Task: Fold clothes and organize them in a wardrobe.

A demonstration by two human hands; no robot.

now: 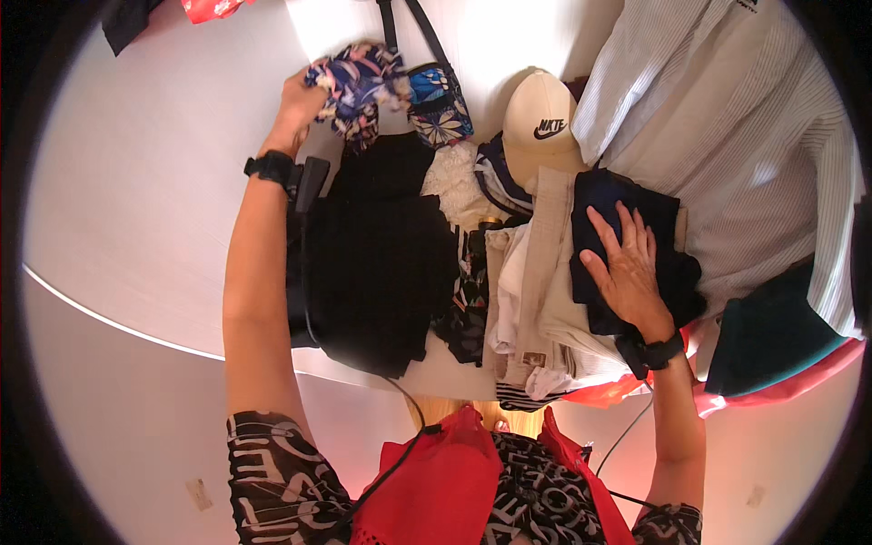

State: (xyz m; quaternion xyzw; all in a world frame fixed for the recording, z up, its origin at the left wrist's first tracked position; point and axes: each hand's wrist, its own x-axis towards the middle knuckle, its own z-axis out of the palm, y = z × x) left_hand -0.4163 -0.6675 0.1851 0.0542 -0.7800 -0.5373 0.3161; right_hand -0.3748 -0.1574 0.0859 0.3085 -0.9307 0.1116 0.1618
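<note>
My left hand [303,105] grips a blue floral-print cloth [357,85], blurred, above the far left part of the clothes. Below that cloth lie black folded garments [381,266]. A small floral pouch with black straps [436,102] is just to the right of the cloth. My right hand [627,272] rests flat, fingers spread, on a folded navy garment [616,191]. Beneath and left of it are beige folded garments [548,259] in a pile. A dark floral garment [471,293] lies between the black and beige stacks.
Behind the piles sits a cream Nike cap [541,116], with white lace fabric [453,177] nearby. A striped shirt [742,136] spreads over the right side. A dark green cloth [770,334] hangs at the near right edge of the white table [150,204]. Cables run from both wrist devices.
</note>
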